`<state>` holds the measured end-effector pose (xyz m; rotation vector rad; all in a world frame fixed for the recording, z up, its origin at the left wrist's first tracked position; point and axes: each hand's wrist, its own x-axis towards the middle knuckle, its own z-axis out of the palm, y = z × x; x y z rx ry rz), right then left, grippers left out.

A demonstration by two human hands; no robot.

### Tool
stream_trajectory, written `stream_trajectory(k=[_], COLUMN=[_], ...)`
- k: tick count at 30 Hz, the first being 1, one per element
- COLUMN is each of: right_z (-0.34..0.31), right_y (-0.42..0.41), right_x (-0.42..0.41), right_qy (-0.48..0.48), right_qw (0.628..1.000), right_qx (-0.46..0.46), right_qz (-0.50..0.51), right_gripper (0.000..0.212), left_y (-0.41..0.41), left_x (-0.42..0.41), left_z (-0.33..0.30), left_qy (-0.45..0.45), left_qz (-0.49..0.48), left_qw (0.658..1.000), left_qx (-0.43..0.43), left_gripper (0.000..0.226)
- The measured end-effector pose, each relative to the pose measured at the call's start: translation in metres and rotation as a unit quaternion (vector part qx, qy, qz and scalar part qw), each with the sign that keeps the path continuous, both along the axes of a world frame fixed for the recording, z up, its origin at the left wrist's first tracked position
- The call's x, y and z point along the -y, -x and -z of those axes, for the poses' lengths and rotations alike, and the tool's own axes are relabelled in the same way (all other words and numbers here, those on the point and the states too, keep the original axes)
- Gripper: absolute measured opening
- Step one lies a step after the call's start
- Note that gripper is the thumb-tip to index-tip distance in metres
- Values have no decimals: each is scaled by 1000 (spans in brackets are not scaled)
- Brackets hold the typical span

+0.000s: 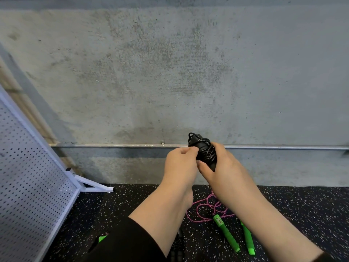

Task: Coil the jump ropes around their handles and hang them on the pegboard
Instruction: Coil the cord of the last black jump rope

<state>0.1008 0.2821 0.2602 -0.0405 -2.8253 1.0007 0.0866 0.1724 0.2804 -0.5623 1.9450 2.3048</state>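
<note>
Black jump rope (204,150), coiled, x1, in both grips: right hand (219,167) wrapped round, left hand (179,163) pinching; pink rope (205,208) x1.

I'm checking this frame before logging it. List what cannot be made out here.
- Head view: the rope end at the black jump rope is covered by the left hand and right hand, so whether it is tucked is unclear.
- Pegboard: cut off by the left edge; no pegs visible.
- Pink rope with green handles: partly behind the forearms.
- Green piece: mostly behind the dark sleeve.
</note>
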Motion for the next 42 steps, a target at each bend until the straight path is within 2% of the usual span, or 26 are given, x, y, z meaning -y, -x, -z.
stream_trajectory(k=[4, 8, 13, 20, 25, 29, 32, 34, 35, 36, 38, 40, 42], right_z=[-2, -2, -1, 2, 3, 0, -1, 2, 5, 8, 11, 13, 17], right_y=[-2, -4, -4, -2, 8, 7, 10, 13, 13, 13, 11, 10, 12], right_x=[3, 4, 7, 6, -1, 2, 2, -1, -2, -2, 2, 9, 19], right_qy=[10, -8, -42, -36, -32, -14, 74, 162, 205, 251, 350, 443, 504], right_qw=[1000, 999, 998, 999, 999, 998, 992, 980, 972, 961, 929, 883, 843], right_qx=[-26, -40, -43, -33, 33, 45, 81, 97, 100, 103, 120, 152, 184], right_qz=[-5, -3, -8, -3, 14, -29, -67, -67, -59, -49, -33, -22, -33], right_gripper=[53, 58, 60, 54, 46, 43, 40, 59, 70, 75, 63, 49, 37], left_y=[4, 5, 2, 6, -5, 3, 4, 6, 8, 11, 16, 16, 13], left_x=[8, 11, 9, 7, -6, 4, 19, 29, 35, 41, 56, 70, 80], left_z=[4, 4, 2, 10, 17, 18, 3, -6, -8, -9, -3, 7, 18], left_qy=[-47, -50, -42, -19, 90, 217, 313, 383, 373, 331, 223, 119, 38], left_qz=[-70, -59, -33, -38, -8, -34, 14, 80, 89, 72, -2, 6, 90], left_qw=[996, 997, 998, 999, 993, 967, 932, 896, 897, 915, 960, 992, 994], left_qx=[5, -17, -23, -5, -78, -132, -182, -211, -219, -219, -171, -50, 57], left_gripper=[12, 21, 9, 14, 17, 14, 16, 22, 21, 17, 9, 17, 39])
